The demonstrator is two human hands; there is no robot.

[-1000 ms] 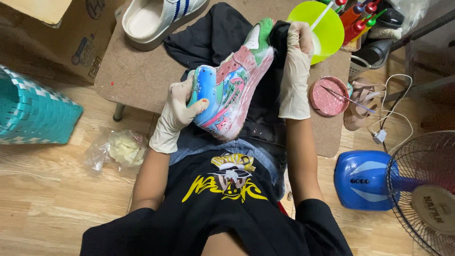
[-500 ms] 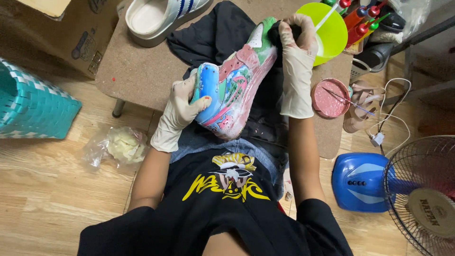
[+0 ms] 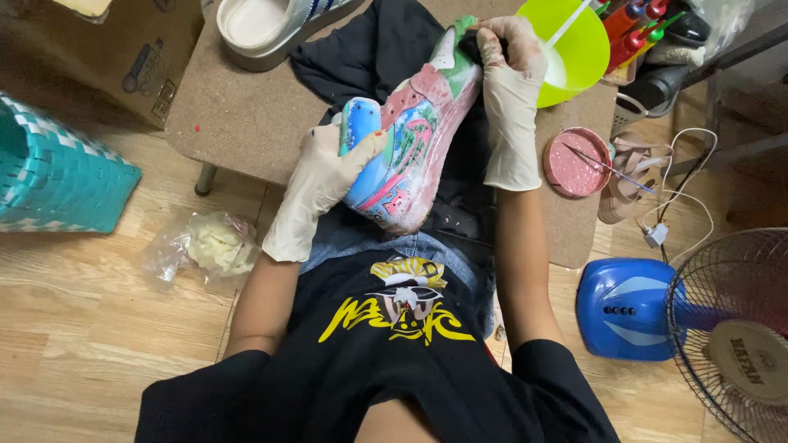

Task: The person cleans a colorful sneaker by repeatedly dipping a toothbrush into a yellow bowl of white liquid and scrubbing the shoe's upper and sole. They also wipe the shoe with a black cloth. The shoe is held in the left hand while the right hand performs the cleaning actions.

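A person seated on a wooden floor (image 3: 90, 328) works over a brightly painted sneaker (image 3: 414, 139) held across the lap at the centre of the frame, its heel toward 8 o'clock and its toe toward 1 o'clock. The gloved left hand (image 3: 324, 176) is closed around the heel, thumb over the blue back panel; the gloved right hand (image 3: 510, 74) is curled at the toe, pinching what looks like a dark cloth or sponge (image 3: 469, 45) against the green tip, though its exact kind is hard to tell. Done well, the step seems to call for a firm grip at the heel so the shoe does not roll, and light, short strokes at the toe that spare the painted panels. Beneath lies a low cork-topped table (image 3: 246, 115) draped with black fabric (image 3: 386, 41). At 1 o'clock stands a lime-green bowl (image 3: 587, 49); at 3 o'clock, a pink dish (image 3: 574, 160) with a thin brush. A teal woven basket (image 3: 57, 172) sits at 9 o'clock, a blue fan (image 3: 706, 320) at 4 o'clock, a white slide sandal (image 3: 263, 25) at 11 o'clock.
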